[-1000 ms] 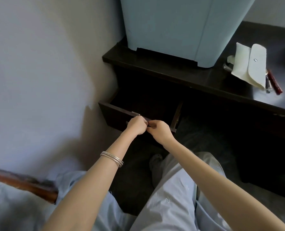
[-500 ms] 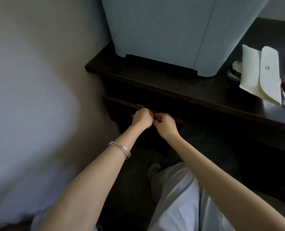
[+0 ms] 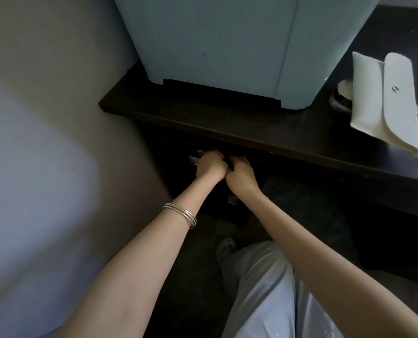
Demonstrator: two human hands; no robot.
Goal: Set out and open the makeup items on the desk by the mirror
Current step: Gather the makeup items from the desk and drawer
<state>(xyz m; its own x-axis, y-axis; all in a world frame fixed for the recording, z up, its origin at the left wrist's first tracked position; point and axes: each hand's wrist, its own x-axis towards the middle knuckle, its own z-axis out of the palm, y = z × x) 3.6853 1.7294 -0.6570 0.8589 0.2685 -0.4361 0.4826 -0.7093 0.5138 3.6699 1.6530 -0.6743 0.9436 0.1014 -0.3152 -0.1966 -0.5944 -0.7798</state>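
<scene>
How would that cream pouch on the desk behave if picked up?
The cream pouch would probably feel soft and floppy: it looks like fabric, its flap folded over. It seems flat and thin, so likely light. Lying flat on the desk, it should not roll, though the items beneath could shift.

A pale blue appliance [image 3: 227,45] is seen against a grey wall [image 3: 44,118]; silver bangles [image 3: 181,213], light trousers [image 3: 264,289] and a shoe [image 3: 225,247] are noted below.

The room is dim. Soft light falls from the left onto the wall [image 3: 32,167], leaving a pale patch there. Deep shadow swallows everything under the desk [image 3: 203,123]. Wide-angle bending curves the edges; detail is slightly soft throughout.
</scene>
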